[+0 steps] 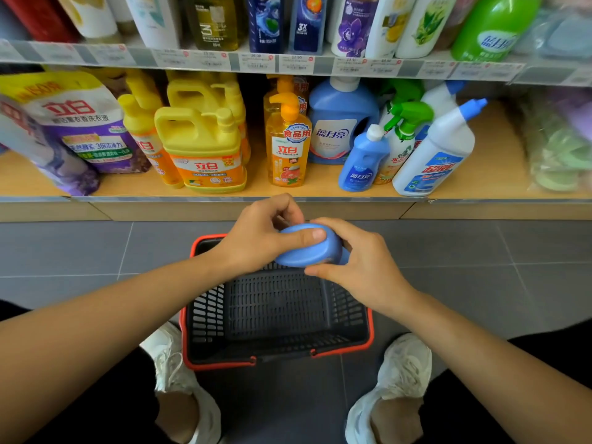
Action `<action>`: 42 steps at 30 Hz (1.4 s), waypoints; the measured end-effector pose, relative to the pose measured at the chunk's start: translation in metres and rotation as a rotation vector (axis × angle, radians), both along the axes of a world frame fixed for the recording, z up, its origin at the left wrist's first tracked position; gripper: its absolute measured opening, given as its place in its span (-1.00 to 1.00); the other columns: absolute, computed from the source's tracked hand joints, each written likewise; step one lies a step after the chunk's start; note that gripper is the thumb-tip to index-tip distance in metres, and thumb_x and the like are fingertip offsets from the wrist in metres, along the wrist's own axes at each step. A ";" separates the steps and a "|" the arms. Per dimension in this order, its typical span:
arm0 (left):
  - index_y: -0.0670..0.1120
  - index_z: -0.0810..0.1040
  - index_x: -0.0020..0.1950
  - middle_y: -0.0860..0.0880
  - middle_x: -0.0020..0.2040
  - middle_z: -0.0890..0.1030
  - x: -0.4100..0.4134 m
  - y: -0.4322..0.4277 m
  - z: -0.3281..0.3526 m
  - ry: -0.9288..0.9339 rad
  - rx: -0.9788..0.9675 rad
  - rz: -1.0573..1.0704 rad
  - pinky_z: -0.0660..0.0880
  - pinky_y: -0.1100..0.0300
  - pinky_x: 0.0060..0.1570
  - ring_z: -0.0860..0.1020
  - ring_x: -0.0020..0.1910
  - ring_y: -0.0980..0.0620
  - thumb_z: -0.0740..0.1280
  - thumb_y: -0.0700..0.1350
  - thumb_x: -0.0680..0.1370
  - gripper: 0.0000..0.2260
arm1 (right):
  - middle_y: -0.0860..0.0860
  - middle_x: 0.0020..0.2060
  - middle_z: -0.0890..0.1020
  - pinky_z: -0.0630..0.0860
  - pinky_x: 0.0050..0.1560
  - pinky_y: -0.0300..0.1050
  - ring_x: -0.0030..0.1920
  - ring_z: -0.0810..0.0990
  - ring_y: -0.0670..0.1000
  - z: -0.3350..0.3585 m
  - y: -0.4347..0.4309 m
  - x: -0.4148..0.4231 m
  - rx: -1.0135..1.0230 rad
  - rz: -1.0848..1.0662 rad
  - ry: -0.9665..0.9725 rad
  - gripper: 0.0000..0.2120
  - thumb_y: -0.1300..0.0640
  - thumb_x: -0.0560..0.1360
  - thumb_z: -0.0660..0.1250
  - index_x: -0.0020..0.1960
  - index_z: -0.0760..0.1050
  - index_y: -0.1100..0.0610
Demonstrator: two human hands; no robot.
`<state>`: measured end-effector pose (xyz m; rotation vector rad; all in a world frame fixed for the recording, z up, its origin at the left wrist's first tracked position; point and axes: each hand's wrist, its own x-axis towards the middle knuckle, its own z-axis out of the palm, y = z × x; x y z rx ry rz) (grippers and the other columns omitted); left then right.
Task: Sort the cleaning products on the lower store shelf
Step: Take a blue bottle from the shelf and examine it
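Item under inspection: a blue plastic bottle (306, 251), held on its side at 12 o'clock above the black shopping basket (371, 331), clear of the lower shelf (323, 181).

Left hand (256, 238): gripping the bottle's left end, thumb laid across its upper face, fingers curled over the far side.

Right hand (362, 261): gripping the right end, fingers wrapped round it. The cap is not visible.

Handling assessment: the body looks like smooth, stiff moulded plastic, so it is likely slick but not fragile. Fill level cannot be told. If full, expect moderate weight shifting with the liquid. Best purchase is judged to be round the body, not the neck.

Probable slot: beside the matching small blue bottle (363, 161), at 1 o'clock from the hands
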<state>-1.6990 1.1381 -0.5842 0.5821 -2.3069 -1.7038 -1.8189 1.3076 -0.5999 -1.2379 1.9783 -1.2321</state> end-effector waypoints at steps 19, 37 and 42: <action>-0.20 0.73 0.08 -0.11 0.13 0.71 0.017 -0.011 0.004 0.406 -0.817 -0.175 0.63 -0.07 0.09 0.67 0.17 -0.08 0.51 -0.13 0.52 -0.80 | -0.04 0.08 0.71 0.65 0.12 0.09 0.09 0.70 -0.04 0.007 -0.001 -0.016 -0.018 -0.053 -0.290 -0.49 0.13 0.38 0.61 0.27 0.53 0.01; 0.30 0.11 0.59 0.22 0.21 0.64 0.003 0.009 -0.024 -0.056 -0.171 -0.088 0.60 0.02 0.15 0.65 0.10 0.23 0.62 0.05 0.38 -0.05 | 0.07 0.01 0.74 0.68 -0.16 0.03 0.03 0.74 0.10 0.013 -0.009 -0.020 -0.142 -0.327 -0.706 -0.70 0.12 0.48 0.51 0.18 0.56 0.08; 0.08 0.41 0.47 0.11 0.28 0.64 -0.002 0.008 -0.026 -0.021 0.174 -0.073 0.55 0.09 0.25 0.61 0.26 0.10 0.48 -0.01 0.52 -0.46 | 0.14 0.08 0.72 0.68 -0.06 0.14 0.04 0.72 0.20 0.018 -0.012 -0.026 -0.199 -0.342 -0.810 -0.67 0.11 0.51 0.44 0.25 0.54 0.12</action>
